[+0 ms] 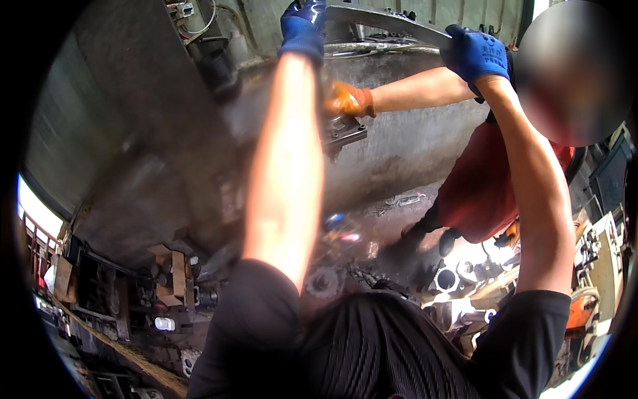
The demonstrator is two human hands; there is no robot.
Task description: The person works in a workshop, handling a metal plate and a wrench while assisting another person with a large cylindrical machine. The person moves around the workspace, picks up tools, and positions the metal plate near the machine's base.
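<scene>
I have my right hand (477, 53), in a blue glove, between one and two o'clock, its fingers curled closed around the near end of a long, flat metal bar (392, 24). The bar spans from there toward twelve o'clock, slanting up to my left hand (302, 30), gloved in the same blue. That glove meets the bar's other end, but the upper edge of my view cuts the fingers off, so I cannot tell how tightly they close.

Below the bar, just past twelve o'clock, a co-worker's orange-gloved hand (349, 100) is at a dark metal block (345, 135). The co-worker's red apron (475, 183) is near three o'clock. Bright metal parts (446, 279) lie at four o'clock; at eight o'clock are a cardboard box (178, 272) and a small white container (165, 324).
</scene>
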